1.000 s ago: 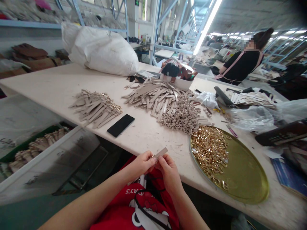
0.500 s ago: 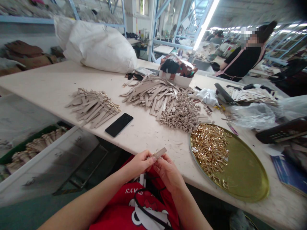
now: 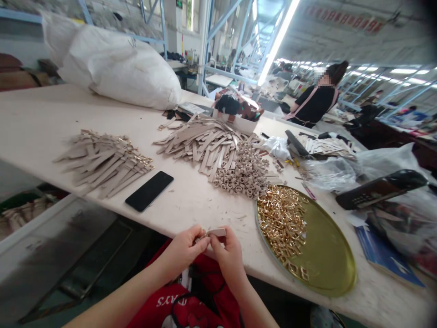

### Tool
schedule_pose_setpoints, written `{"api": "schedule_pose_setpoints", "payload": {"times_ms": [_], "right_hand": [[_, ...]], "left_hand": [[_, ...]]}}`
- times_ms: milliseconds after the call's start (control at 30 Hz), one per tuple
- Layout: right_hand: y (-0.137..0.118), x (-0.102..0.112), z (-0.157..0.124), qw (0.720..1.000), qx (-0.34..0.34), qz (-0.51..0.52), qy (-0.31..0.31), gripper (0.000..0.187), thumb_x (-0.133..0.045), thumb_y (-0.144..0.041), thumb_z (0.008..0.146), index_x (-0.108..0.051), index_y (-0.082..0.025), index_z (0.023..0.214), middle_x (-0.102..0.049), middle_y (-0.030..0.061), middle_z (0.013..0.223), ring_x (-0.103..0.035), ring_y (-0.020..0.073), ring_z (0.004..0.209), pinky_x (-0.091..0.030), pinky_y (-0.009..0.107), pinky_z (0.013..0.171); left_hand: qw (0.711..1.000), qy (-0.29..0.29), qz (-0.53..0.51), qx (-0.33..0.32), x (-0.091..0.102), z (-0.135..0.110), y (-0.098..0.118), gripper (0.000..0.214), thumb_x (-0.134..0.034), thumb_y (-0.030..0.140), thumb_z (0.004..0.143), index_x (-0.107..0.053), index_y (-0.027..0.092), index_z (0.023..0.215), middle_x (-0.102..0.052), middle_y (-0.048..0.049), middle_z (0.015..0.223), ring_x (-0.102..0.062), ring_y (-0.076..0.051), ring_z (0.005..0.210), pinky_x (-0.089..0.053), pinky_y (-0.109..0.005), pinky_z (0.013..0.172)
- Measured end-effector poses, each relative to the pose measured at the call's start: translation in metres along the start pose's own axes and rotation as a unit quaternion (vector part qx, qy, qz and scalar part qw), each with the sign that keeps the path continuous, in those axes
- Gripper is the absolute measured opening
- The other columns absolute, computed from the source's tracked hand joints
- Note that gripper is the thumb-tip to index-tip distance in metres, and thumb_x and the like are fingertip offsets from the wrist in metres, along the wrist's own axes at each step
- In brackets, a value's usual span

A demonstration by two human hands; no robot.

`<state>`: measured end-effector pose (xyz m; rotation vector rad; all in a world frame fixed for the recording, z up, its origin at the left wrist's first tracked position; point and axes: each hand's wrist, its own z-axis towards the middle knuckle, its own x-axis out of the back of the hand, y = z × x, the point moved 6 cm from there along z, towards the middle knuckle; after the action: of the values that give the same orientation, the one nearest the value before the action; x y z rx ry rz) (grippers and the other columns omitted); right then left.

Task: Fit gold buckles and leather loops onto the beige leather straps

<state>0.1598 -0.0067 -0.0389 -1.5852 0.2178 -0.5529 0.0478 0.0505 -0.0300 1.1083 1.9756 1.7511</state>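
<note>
A short beige strap (image 3: 217, 232) is pinched between both hands just over the table's front edge. My left hand (image 3: 191, 245) is closed on its left end, where a small glint of metal shows between the fingers; the fitting itself is mostly hidden. My right hand (image 3: 228, 251) grips the strap near its free end, thumb on top. To the right of the hands, gold buckles (image 3: 282, 221) lie heaped on a round gold tray (image 3: 329, 262). Beyond them sit a heap of small beige strap loops (image 3: 241, 175) and a pile of loose beige straps (image 3: 201, 141).
Straps with gold buckles (image 3: 109, 159) lie at left, beside a black phone (image 3: 149, 191). A large white sack (image 3: 119, 64) stands at the back left. Clear plastic bags (image 3: 331, 173) and a blue booklet (image 3: 385, 255) occupy the right. A co-worker (image 3: 314, 102) is in the background.
Both hands have shifted slightly left and down in view as the camera turned. The strap has swung from slanting upward to nearly level, and my right fingers now lie along its free end.
</note>
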Motion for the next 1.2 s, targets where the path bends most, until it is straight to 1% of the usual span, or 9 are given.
{"api": "schedule_pose_setpoints", "payload": {"times_ms": [233,300,367,433,633,733,833,967,1200], "right_hand": [[-0.015,0.005,0.034,0.984,0.045,-0.028,-0.172,0.025,-0.042,-0.031,0.085,-0.058,-0.019,0.07,-0.054,-0.001,0.065,-0.048,0.0132,0.063,-0.035,0.024,0.059],[-0.011,0.022,0.058,0.984,0.057,-0.082,-0.148,0.027,-0.039,-0.032,0.086,-0.059,-0.019,0.073,-0.054,-0.0003,0.064,-0.049,0.0141,0.063,-0.036,0.024,0.058],[-0.008,0.048,0.092,0.978,0.091,-0.183,-0.033,0.021,-0.042,-0.03,0.085,-0.06,-0.019,0.081,-0.054,0.0013,0.069,-0.049,0.0153,0.065,-0.036,0.025,0.06],[-0.005,0.066,0.125,0.942,0.127,-0.308,0.043,0.014,-0.049,-0.023,0.08,-0.06,-0.018,0.085,-0.055,0.0056,0.084,-0.051,0.0169,0.072,-0.037,0.027,0.067],[0.001,0.074,0.168,0.9,0.138,-0.41,0.047,0.012,-0.051,-0.012,0.076,-0.06,-0.017,0.071,-0.053,0.0062,0.081,-0.05,0.0172,0.074,-0.036,0.028,0.07],[-0.005,0.069,0.147,0.951,0.111,-0.285,0.041,0.009,-0.052,-0.024,0.078,-0.058,-0.017,0.075,-0.053,0.0051,0.079,-0.05,0.0174,0.073,-0.038,0.029,0.068],[0.0,0.045,0.113,0.998,-0.026,0.018,-0.05,0.019,-0.056,-0.038,0.076,-0.055,-0.018,0.075,-0.052,0.0008,0.069,-0.051,0.0149,0.065,-0.04,0.027,0.061],[-0.004,0.016,0.07,0.951,-0.125,0.265,-0.102,0.024,-0.067,-0.038,0.067,-0.054,-0.018,0.07,-0.053,-0.0025,0.066,-0.05,0.0106,0.062,-0.04,0.023,0.059],[-0.011,-0.001,0.038,0.931,-0.15,0.292,-0.16,0.025,-0.072,-0.031,0.063,-0.06,-0.019,0.082,-0.055,-0.0032,0.068,-0.048,0.0085,0.058,-0.038,0.022,0.058]], "left_hand": [[0.995,-0.034,-0.086,0.035,0.004,0.04,-0.007,0.032,-0.053,0.046,0.073,-0.047,0.016,0.081,-0.051,0.0069,0.055,-0.037,-0.006,0.037,-0.026,-0.017,0.038],[0.994,-0.042,-0.098,0.03,-0.001,0.051,-0.007,0.035,-0.052,0.045,0.074,-0.047,0.016,0.094,-0.053,0.0065,0.058,-0.035,-0.005,0.036,-0.026,-0.017,0.036],[0.995,-0.054,-0.081,0.029,-0.006,0.06,-0.006,0.031,-0.048,0.042,0.077,-0.05,0.016,0.093,-0.053,0.0059,0.057,-0.033,-0.005,0.036,-0.025,-0.016,0.036],[0.996,-0.042,-0.071,0.04,-0.008,0.067,-0.008,0.028,-0.047,0.042,0.077,-0.051,0.015,0.085,-0.053,0.0052,0.056,-0.033,-0.004,0.036,-0.025,-0.016,0.035],[0.994,0.001,-0.092,0.065,-0.001,0.073,-0.01,0.025,-0.048,0.042,0.074,-0.046,0.017,0.075,-0.05,0.0072,0.049,-0.03,-0.004,0.032,-0.023,-0.016,0.032],[0.993,0.046,-0.099,0.051,0.009,0.071,-0.002,0.026,-0.048,0.044,0.074,-0.045,0.018,0.074,-0.048,0.0079,0.048,-0.028,-0.004,0.032,-0.022,-0.017,0.032],[0.99,0.1,-0.096,0.004,0.017,0.063,0.011,0.026,-0.048,0.043,0.075,-0.046,0.018,0.073,-0.049,0.0069,0.051,-0.034,-0.006,0.037,-0.026,-0.017,0.037],[0.991,0.11,-0.067,-0.039,0.017,0.046,0.018,0.022,-0.049,0.039,0.076,-0.048,0.017,0.072,-0.049,0.0062,0.052,-0.044,-0.008,0.048,-0.033,-0.018,0.048],[0.996,0.06,-0.049,-0.034,0.012,0.022,0.013,0.018,-0.05,0.034,0.076,-0.049,0.017,0.069,-0.048,0.0066,0.05,-0.043,-0.008,0.046,-0.032,-0.019,0.049]]}}
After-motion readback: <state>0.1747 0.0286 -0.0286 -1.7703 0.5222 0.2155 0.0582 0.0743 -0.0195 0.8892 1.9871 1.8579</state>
